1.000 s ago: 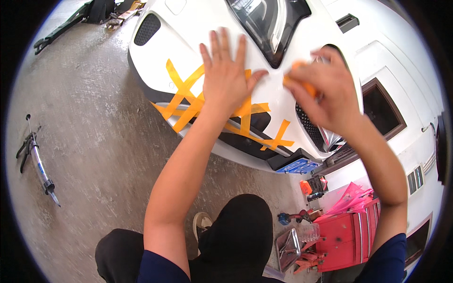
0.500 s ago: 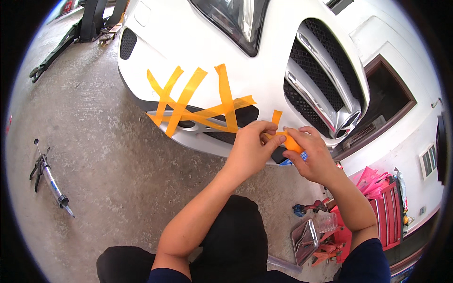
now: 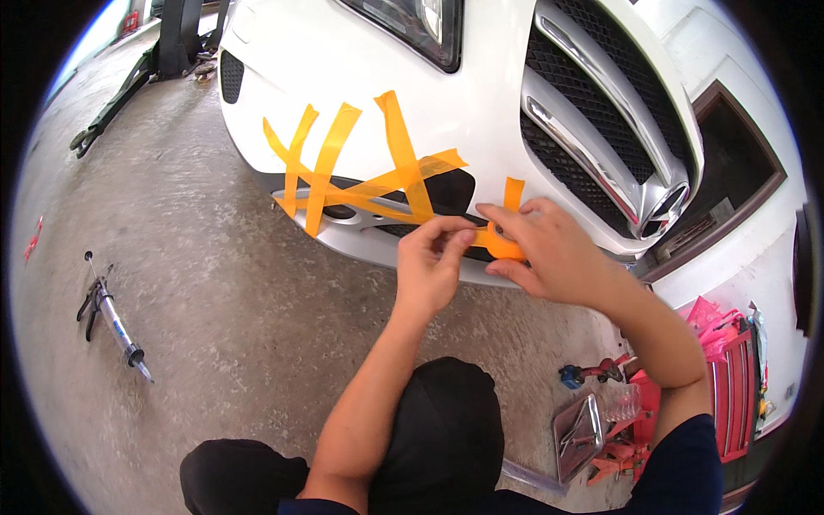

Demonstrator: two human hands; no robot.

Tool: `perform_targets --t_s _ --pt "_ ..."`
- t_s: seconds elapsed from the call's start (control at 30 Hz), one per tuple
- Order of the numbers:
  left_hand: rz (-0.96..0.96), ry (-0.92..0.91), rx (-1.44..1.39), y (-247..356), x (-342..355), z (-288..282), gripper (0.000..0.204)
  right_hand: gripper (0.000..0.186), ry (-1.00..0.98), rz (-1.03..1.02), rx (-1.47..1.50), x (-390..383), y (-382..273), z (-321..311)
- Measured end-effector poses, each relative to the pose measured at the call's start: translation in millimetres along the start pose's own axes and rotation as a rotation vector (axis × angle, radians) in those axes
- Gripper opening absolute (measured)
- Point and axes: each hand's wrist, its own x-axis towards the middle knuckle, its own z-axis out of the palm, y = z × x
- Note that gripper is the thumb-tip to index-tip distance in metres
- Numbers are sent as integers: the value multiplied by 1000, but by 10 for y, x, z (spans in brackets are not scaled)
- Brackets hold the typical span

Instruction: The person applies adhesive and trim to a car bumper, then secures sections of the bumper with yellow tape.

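Observation:
My right hand (image 3: 556,255) is closed round a roll of orange masking tape (image 3: 505,246) in front of the white car bumper (image 3: 335,73). A short length of tape runs from the roll to my left hand (image 3: 429,262), whose thumb and fingers pinch its free end. Several orange tape strips (image 3: 330,156) cross one another over the bumper's lower corner and its dark opening (image 3: 451,189). Above my right hand a separate short strip (image 3: 514,192) sticks to the white paint. My fingers hide part of the roll and the lower bumper edge.
A caulking gun (image 3: 113,318) lies on the concrete floor (image 3: 223,309) at left. To the right are a metal tray (image 3: 579,436) with tools, a red jack (image 3: 622,442) and a red tool cabinet (image 3: 734,399). A black lift arm (image 3: 116,107) stretches along the far left.
The tape roll and my right hand have shifted slightly left and up, off the blue-and-black patch. My left hand has drawn left, and tape now spans between the hands. The view has shifted slightly.

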Motion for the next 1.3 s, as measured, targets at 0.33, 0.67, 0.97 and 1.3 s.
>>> perform_targets --t_s 0.33,0.67,0.97,1.3 --pt "24 1005 -407 -497 -18 -2 14 20 -525 -291 -369 1091 -293 -242" --pt "-40 996 -725 -541 414 132 22 5 -486 -375 -522 1168 -303 -161" --pt "-206 889 -1107 -434 593 118 24 4 -534 -304 -598 1332 -325 -195" --pt "32 762 -775 243 240 365 62 14 -563 -205 -627 1519 -301 -290"
